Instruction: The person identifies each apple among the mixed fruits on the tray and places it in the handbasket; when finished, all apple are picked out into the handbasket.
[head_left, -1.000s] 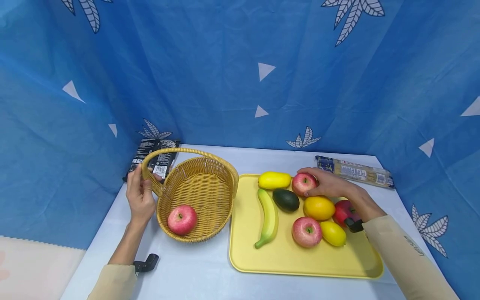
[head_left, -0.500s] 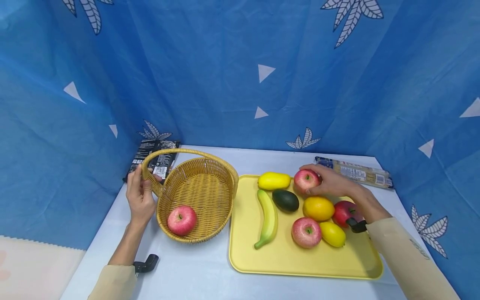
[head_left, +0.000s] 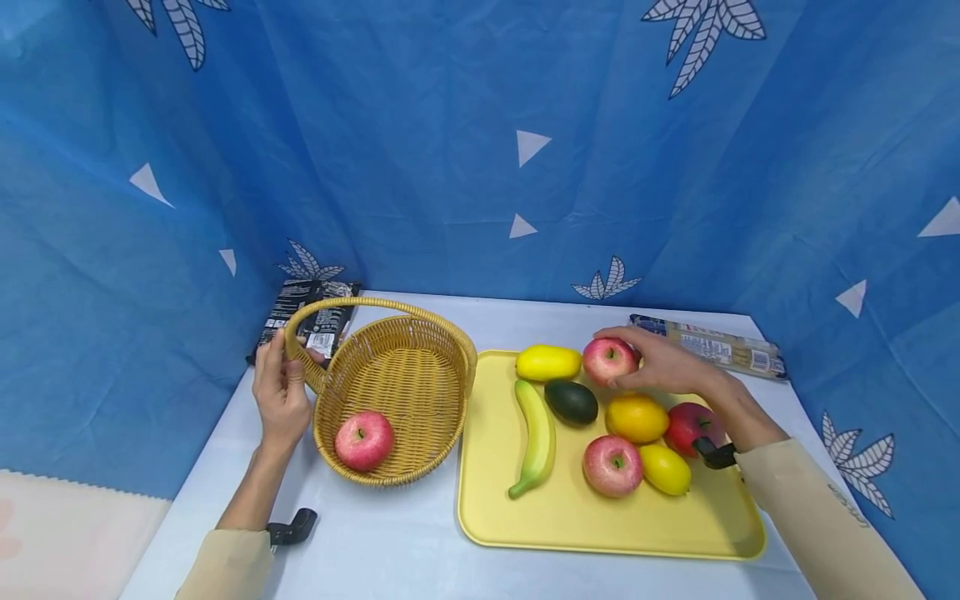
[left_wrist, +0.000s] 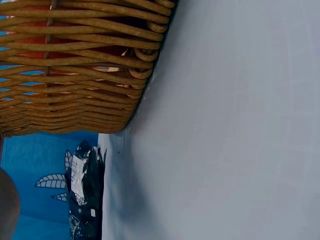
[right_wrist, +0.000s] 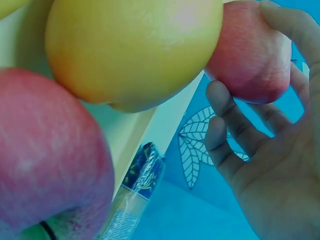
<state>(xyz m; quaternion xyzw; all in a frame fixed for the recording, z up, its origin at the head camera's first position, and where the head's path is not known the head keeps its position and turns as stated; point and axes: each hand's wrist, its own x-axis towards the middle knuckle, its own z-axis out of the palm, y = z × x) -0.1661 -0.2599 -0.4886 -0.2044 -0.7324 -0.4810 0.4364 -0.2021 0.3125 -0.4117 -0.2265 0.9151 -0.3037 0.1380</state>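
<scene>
"Why does the left hand [head_left: 281, 392] hold the wicker basket [head_left: 420, 375] by its handle [head_left: 360, 302]?"

"The handle's left end is nearest that arm, I'd say. Fingers curled there leave the basket's mouth uncovered and probably keep it steady too."

"And the fruit inside it?"

"One pink apple [head_left: 363, 441], low against the near left wall. A sloping floor would explain that spot, but I can't tell whether the basket tilts."

"What about the right hand [head_left: 660, 362]?"

"It's partly closed round the far apple [head_left: 609, 362], thumb on one side and fingers on the other. A round fruit likely needs opposed contact, or it could roll out."

"Why come at it from the right?"

"That's the arm's own side, and the dark green fruit [head_left: 572, 402] and the orange-yellow fruit [head_left: 637, 417] sit close by on the near side, so there's probably little room there."

"Is that apple off the yellow tray [head_left: 555, 525]?"

"I can't tell. It shows at the tray's far edge, right of the yellow oblong fruit [head_left: 548, 363]."

"And the rest?"

"The banana [head_left: 536, 442] lies lengthwise towards the person. The tray's raised rim presumably keeps rounder pieces from rolling onto the table [head_left: 375, 542]."
</scene>
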